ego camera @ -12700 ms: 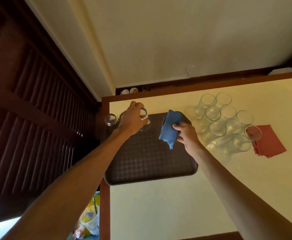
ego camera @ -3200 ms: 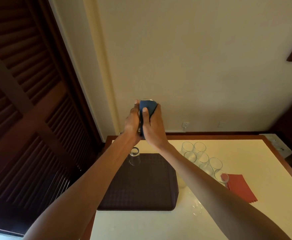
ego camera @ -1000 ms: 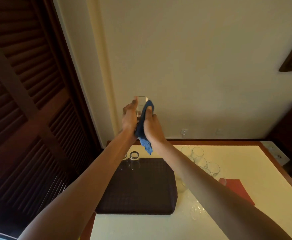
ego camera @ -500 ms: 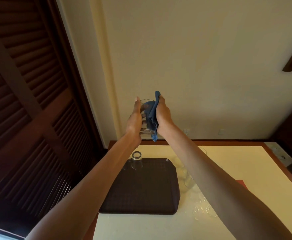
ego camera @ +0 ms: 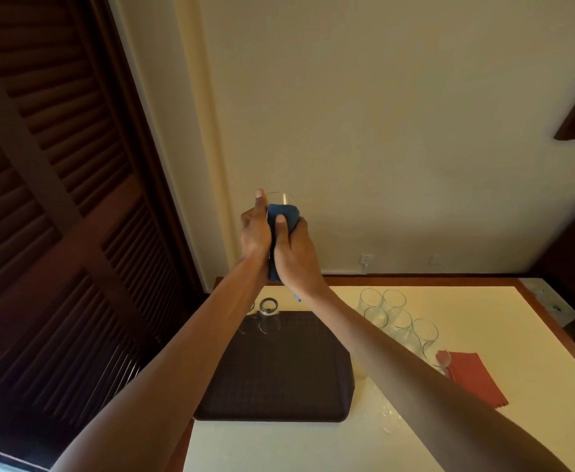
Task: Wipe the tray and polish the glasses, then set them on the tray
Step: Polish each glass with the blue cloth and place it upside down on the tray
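i am holding one glass (ego camera: 281, 198) up in the air in front of the wall, high over the far edge of the desk (ego camera: 313, 444). my left grip (ego camera: 253, 233) is clamped on its left side, with the thumb lying straight up along the wall of the glass almost to the rim. my right grip (ego camera: 294, 253) is clamped on the blue cloth (ego camera: 282, 214), which is wrapping the near face of the glass, thumb pressing on the cloth and a tail of it hanging below my wrist. the glass is standing with its long axis upright, open rim on top, only the rim showing above the cloth. the tray (ego camera: 279, 369) is lying below and nearer to me, along the left edge of the desk, and the finished glasses (ego camera: 268, 306) are sitting at its far left corner; my left forearm is hiding part of them. i am judging that the polishing is nearly done on this one, and the coming move is straight down and slightly toward me, to a spot just beside those two. the left grip is the one touching bare glass and is nearer that corner, so it should be carrying. the waiting glasses (ego camera: 395, 318) are clustering right of the tray, the red cloth (ego camera: 473, 376) beyond them.
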